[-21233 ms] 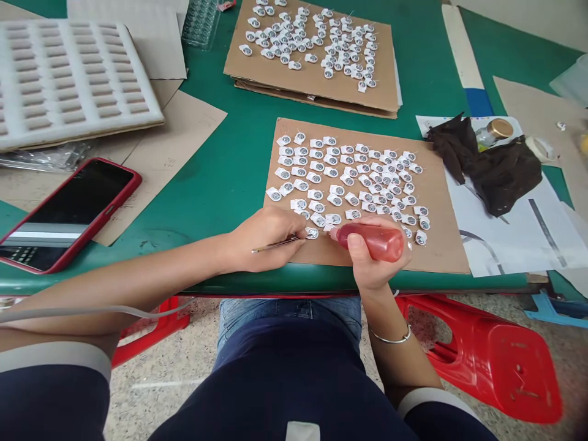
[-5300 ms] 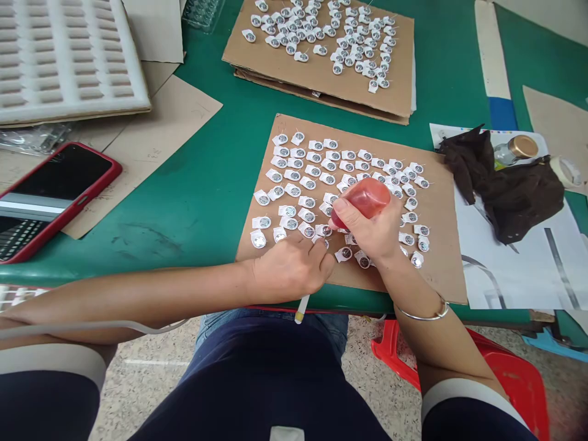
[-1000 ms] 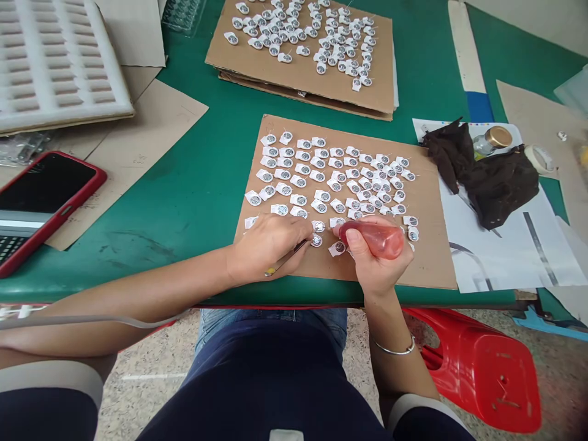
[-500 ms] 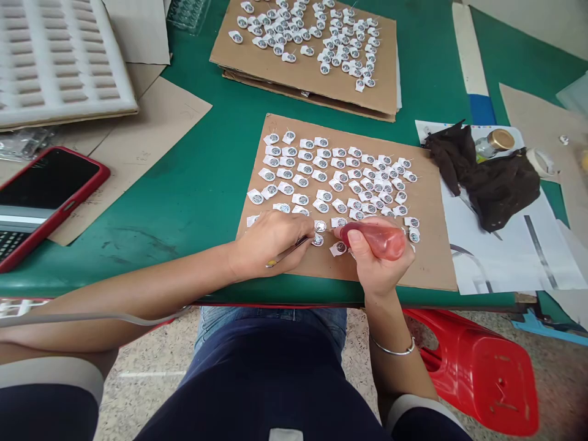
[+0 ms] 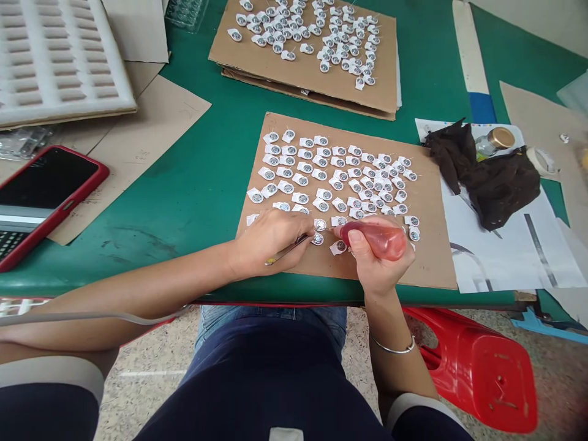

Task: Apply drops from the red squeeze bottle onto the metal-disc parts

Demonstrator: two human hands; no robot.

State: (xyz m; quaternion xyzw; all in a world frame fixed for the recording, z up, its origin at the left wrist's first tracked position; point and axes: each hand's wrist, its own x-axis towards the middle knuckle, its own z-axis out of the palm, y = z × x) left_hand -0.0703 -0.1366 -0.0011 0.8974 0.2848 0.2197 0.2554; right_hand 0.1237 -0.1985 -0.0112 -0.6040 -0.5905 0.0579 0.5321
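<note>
My left hand rests low on a cardboard sheet, its fingers closed round a thin metal tool that looks like tweezers. Just past those fingertips lies a small round piece on a white tab, with another below it. My right hand grips a soft bottle of reddish-pink liquid, tilted so that its nozzle points left at the upper piece. Whether the nozzle touches it I cannot tell. Rows of similar pieces cover the sheet beyond my hands.
Stacked cardboard behind bears many more pieces. A red-cased phone and a white slotted tray are at left. Dark cloth and a gold-capped jar lie at right. A red stool stands below the table edge.
The bottle's nozzle is a little nearer the upper round piece by my left fingertips. Both hands keep their holds and have hardly moved.
</note>
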